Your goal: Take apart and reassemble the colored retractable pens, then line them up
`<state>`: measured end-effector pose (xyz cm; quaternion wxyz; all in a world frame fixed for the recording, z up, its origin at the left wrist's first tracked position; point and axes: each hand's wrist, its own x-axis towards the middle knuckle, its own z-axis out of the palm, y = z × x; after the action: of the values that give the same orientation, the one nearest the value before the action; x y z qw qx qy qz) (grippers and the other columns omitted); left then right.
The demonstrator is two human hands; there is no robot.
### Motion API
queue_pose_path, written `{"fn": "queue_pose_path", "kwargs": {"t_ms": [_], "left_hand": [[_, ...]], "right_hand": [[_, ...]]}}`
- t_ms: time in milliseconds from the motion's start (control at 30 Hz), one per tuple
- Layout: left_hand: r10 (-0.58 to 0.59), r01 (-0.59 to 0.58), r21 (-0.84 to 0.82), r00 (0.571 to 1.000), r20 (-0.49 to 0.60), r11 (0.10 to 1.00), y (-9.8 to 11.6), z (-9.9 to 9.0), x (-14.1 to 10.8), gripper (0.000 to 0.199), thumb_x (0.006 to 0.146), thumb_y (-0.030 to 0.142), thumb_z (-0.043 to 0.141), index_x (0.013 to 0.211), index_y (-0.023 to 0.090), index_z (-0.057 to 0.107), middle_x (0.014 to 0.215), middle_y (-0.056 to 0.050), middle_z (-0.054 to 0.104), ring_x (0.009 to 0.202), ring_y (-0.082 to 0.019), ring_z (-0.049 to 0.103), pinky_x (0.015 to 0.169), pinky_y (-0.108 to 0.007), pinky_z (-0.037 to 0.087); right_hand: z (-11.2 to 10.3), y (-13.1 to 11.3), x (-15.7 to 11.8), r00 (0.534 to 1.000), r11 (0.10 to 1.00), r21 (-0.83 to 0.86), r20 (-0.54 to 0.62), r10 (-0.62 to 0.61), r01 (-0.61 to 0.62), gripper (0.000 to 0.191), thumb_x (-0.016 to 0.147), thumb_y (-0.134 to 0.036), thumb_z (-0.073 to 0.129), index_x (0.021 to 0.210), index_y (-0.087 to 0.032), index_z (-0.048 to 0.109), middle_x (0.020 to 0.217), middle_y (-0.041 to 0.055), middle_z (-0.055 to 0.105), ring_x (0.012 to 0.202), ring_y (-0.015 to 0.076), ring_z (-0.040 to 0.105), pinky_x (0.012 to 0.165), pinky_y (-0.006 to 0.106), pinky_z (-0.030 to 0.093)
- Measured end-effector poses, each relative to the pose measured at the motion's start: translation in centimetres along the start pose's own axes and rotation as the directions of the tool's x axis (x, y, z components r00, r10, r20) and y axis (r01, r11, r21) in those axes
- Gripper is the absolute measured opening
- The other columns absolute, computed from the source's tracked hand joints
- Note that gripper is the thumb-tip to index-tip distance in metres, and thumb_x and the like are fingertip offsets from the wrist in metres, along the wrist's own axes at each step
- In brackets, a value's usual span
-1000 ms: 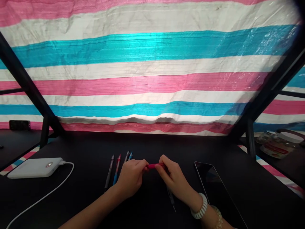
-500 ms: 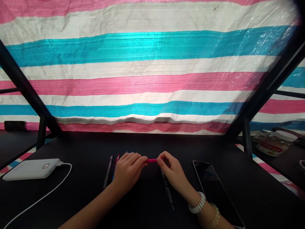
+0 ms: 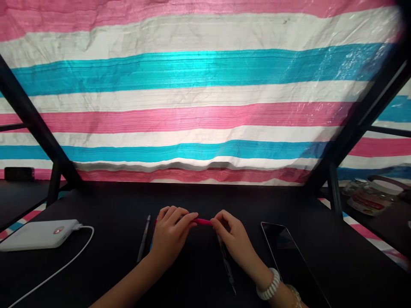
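The left hand (image 3: 170, 233) is mostly closed, thumb and fingertips pinching the left part of a slim pink pen (image 3: 204, 222), the fingers bent side by side over it. The right hand (image 3: 233, 235) nips the other end between thumb and index finger, its remaining fingers curled in loosely towards the palm. The pen spans the gap between the two hands, above the black tabletop (image 3: 112, 218); its long axis runs left to right, nearly level, dipping slightly to the right. Both ends are covered by fingers, so I cannot tell which way the writing tip points.

Left forearm and right forearm come in from the bottom edge and slant inwards, the left hand with its back turned up, the right with its thumb side towards the camera. A white bracelet (image 3: 269, 285) circles the right wrist. A dark pen (image 3: 228, 269) lies partly under the right hand, its point towards the wearer. Beyond the left hand's outer side lies a grey pen (image 3: 144, 239); a phone (image 3: 295, 261) lies to the right of the right hand
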<state>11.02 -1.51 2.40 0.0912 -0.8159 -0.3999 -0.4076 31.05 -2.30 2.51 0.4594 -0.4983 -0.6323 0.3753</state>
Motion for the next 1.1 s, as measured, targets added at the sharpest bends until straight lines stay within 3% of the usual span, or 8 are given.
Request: {"fn": "queue_pose_path", "kwargs": {"t_ms": [100,233,400,533,700,800,1100], "left_hand": [[-0.012,0.012,-0.019,1.0,0.016,1.0,-0.1,0.1,0.0,0.016,0.093,0.022,0.057,0.107,0.024,0.066,0.086,-0.003,0.069,0.079,-0.019,0.059,0.078,-0.037,0.039],[-0.017,0.018,-0.055,1.0,0.024,0.998,-0.2,0.4,-0.2,0.013,0.092,0.023,0.059,0.104,0.021,0.062,0.089,-0.003,0.07,0.081,-0.02,0.059,0.077,-0.037,0.041],[-0.039,0.046,-0.092,0.997,0.072,0.995,0.1,0.3,-0.3,0.013,0.091,0.015,0.053,0.102,0.021,0.057,0.095,-0.006,0.067,0.085,-0.021,0.06,0.075,-0.036,0.044],[-0.102,0.11,-0.243,0.994,0.047,0.964,0.2,0.0,-0.1,0.017,0.091,0.009,0.047,0.096,0.021,0.058,0.096,-0.006,0.061,0.085,-0.018,0.06,0.074,-0.031,0.048],[-0.218,0.215,-0.399,0.975,0.038,0.891,0.1,-0.4,0.5,0.013,0.085,0.013,0.06,0.095,0.021,0.06,0.088,-0.003,0.064,0.077,-0.015,0.064,0.068,-0.027,0.053],[-0.333,0.321,-0.454,0.941,0.057,0.831,0.2,-0.7,0.8,0.017,0.079,0.016,0.068,0.093,0.021,0.061,0.084,-0.001,0.069,0.075,-0.016,0.068,0.07,-0.028,0.057],[-0.596,0.549,-0.668,0.78,0.191,0.503,-0.3,-0.7,0.9,0.037,0.072,0.032,0.078,0.101,0.021,0.058,0.077,-0.001,0.073,0.072,-0.018,0.07,0.068,-0.031,0.057]], "right_hand": [[0.0,-0.1,0.0,1.0,0.999,0.039,0.02,0.002,-0.003,0.033,0.087,-0.051,0.059,0.08,-0.019,0.061,0.069,0.0007,0.059,0.059,0.0149,0.053,0.05,0.024,0.039],[0.1,0.2,0.1,0.991,0.993,0.07,0.103,0.089,-0.096,0.046,0.09,-0.058,0.051,0.069,-0.018,0.059,0.06,0.0016,0.058,0.052,0.0138,0.051,0.046,0.024,0.037],[0.0,0.3,0.3,0.992,0.987,0.108,0.043,0.115,-0.119,0.044,0.084,-0.06,0.058,0.068,-0.019,0.057,0.06,-0.0005,0.055,0.049,0.0128,0.049,0.045,0.024,0.037],[-0.1,-0.1,0.3,0.987,0.966,0.202,0.033,0.156,-0.159,0.041,0.08,-0.059,0.063,0.072,-0.019,0.057,0.062,-0.0014,0.054,0.05,0.0122,0.049,0.045,0.024,0.037],[-0.3,-0.3,0.3,0.981,0.928,0.319,0.052,0.188,-0.195,0.04,0.08,-0.056,0.065,0.074,-0.018,0.057,0.065,-0.0011,0.056,0.053,0.012,0.05,0.049,0.024,0.041],[-0.3,-0.4,0.3,0.982,0.914,0.361,0.04,0.186,-0.188,0.039,0.077,-0.055,0.069,0.075,-0.018,0.058,0.064,-0.0015,0.055,0.054,0.012,0.05,0.049,0.024,0.042],[-0.6,-1.1,0.1,0.972,0.863,0.448,0.107,0.207,-0.233,0.029,0.073,-0.042,0.075,0.082,-0.018,0.062,0.067,-0.0017,0.058,0.056,0.011,0.051,0.05,0.023,0.043]]}}
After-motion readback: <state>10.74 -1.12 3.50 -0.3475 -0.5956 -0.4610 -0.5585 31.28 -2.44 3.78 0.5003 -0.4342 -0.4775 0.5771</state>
